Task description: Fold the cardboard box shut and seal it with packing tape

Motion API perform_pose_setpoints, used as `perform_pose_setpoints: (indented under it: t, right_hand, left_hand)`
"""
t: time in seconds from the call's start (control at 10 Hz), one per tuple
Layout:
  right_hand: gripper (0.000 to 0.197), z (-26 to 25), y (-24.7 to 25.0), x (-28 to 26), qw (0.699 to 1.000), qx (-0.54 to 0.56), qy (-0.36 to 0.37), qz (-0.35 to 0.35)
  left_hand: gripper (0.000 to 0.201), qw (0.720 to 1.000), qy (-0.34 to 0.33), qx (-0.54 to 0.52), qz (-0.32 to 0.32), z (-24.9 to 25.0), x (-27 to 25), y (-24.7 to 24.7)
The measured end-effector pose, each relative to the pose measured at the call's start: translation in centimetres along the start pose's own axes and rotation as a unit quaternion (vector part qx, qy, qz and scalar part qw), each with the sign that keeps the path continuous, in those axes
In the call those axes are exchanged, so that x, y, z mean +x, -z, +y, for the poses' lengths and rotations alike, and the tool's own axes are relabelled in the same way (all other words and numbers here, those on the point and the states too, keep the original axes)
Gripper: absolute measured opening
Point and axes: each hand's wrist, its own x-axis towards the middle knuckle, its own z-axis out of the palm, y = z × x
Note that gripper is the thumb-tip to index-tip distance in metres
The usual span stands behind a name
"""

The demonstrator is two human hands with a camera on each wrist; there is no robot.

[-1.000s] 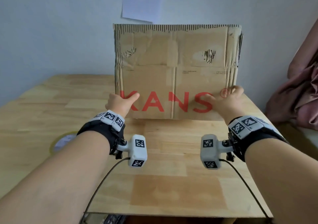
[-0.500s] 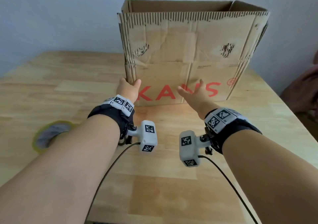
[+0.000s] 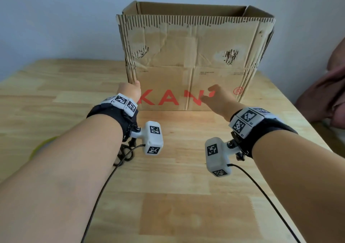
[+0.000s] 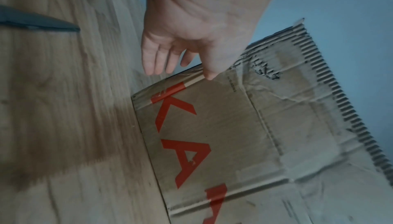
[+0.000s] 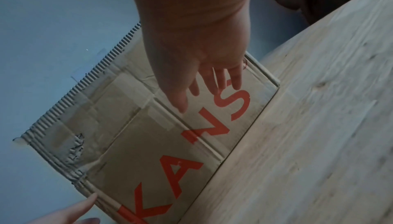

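cardboard box [image 3: 194, 56] upright on wooden table [image 3: 74, 86], red "kans" lettering.
left hand [image 4: 191, 31] thumb touches box corner, fingers slack; right hand [image 5: 197, 62] released; the "s" reads only from the right wrist.

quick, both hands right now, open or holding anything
Left hand: open, fingers straight, thumb touching the left front edge of the cardboard box, gripping nothing.
Right hand: open, fingers straight in front of the box's red lettering, holding nothing.
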Motion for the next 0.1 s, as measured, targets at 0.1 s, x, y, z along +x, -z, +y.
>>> perform_pose_setpoints:
  t: [0.1]
  right_hand:
    - [0.043,-0.78,1.51,-1.52,1.000,-0.009,0.019,-0.002]
  left_hand:
    - [0.052,0.999,-0.034,-0.016,0.007,0.30,-1.58,1.13]
